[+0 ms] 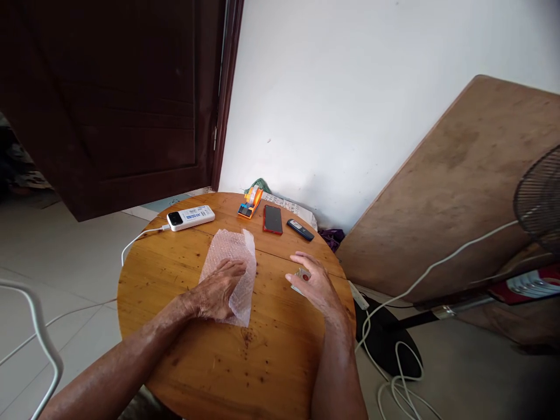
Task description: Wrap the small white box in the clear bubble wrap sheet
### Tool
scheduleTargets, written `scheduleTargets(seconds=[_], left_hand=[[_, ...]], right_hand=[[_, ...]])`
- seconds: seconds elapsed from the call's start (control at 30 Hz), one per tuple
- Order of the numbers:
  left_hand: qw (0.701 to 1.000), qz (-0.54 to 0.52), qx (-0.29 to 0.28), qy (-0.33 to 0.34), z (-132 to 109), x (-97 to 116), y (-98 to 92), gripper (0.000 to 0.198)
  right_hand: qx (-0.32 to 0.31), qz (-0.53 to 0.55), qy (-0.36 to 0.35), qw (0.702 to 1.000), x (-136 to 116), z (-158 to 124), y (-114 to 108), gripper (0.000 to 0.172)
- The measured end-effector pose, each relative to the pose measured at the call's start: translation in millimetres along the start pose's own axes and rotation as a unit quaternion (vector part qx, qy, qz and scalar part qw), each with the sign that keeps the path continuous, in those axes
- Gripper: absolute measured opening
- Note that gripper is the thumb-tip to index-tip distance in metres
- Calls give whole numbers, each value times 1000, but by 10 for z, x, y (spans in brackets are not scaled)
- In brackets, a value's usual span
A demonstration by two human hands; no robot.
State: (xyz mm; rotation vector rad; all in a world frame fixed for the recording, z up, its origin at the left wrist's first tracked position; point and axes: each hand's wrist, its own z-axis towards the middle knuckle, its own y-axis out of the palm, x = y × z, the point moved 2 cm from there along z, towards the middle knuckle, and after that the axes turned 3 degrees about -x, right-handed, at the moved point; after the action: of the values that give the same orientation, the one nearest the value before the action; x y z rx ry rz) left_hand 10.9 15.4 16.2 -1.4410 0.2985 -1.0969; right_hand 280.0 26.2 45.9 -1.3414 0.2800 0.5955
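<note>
My left hand [221, 286] lies flat on a sheet of bubble wrap [230, 245], its fingers stretched out. The wrap's right edge is folded up and hides part of that hand. On the right of the table, my right hand [315, 287] has its thumb and fingers apart around a small flat item with a red spot [301, 281]. That item is partly hidden by the hand, so its kind is unclear, and I cannot tell whether the fingers touch it.
Along the far side of the round wooden table [271, 361] are a white device [191, 217] with a cable, an orange tape dispenser [251, 203], a red-edged phone [273, 220] and a small dark phone [300, 229]. A fan [540, 201] and loose cables stand to the right.
</note>
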Motion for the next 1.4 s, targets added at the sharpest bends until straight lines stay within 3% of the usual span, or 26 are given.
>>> scheduleTargets(seconds=[0.1, 0.17, 0.23, 0.33, 0.43, 0.6, 0.73, 0.83, 1.03, 1.17, 1.23, 1.3, 1.4], left_hand=[[1000, -2, 7, 7, 2, 21, -7, 50], [1000, -1, 16, 21, 5, 34, 14, 47], [999, 3, 31, 31, 9, 41, 45, 53], [998, 4, 53, 42, 15, 49, 77, 66], [998, -2, 35, 58, 21, 70, 74, 68], [999, -16, -5, 38, 12, 67, 35, 73], [999, -24, 16, 24, -19, 42, 23, 43], [999, -16, 29, 0, -35, 21, 30, 30], [1000, -6, 18, -4, -26, 20, 61, 52], [999, -7, -23, 26, -11, 38, 132, 76], [998, -4, -45, 38, -7, 40, 174, 77], [998, -1, -53, 42, -4, 36, 201, 76], [998, 1, -54, 38, -1, 34, 210, 75]], right_hand=[[68, 7, -30, 997, -202, 12, 19, 31], [97, 20, -93, 991, -450, -4, 67, 28], [62, 31, -164, 984, -731, -38, 170, 31], [-51, 18, -250, 967, -1077, -95, 385, 31], [-103, -40, -249, 962, -1180, -102, 533, 29], [-67, -175, -129, 974, -927, -53, 424, 36], [-66, -188, -74, 977, -693, -45, 271, 40], [-94, -182, -65, 977, -596, -52, 271, 23], [-141, -213, -68, 964, -613, -73, 353, 8], [-96, -172, -65, 978, -572, -66, 230, 6], [-42, -149, -41, 987, -447, -77, 110, 18], [-6, -132, 8, 991, -255, -106, 1, 43], [-63, -104, 91, 988, 33, -157, -60, 59]])
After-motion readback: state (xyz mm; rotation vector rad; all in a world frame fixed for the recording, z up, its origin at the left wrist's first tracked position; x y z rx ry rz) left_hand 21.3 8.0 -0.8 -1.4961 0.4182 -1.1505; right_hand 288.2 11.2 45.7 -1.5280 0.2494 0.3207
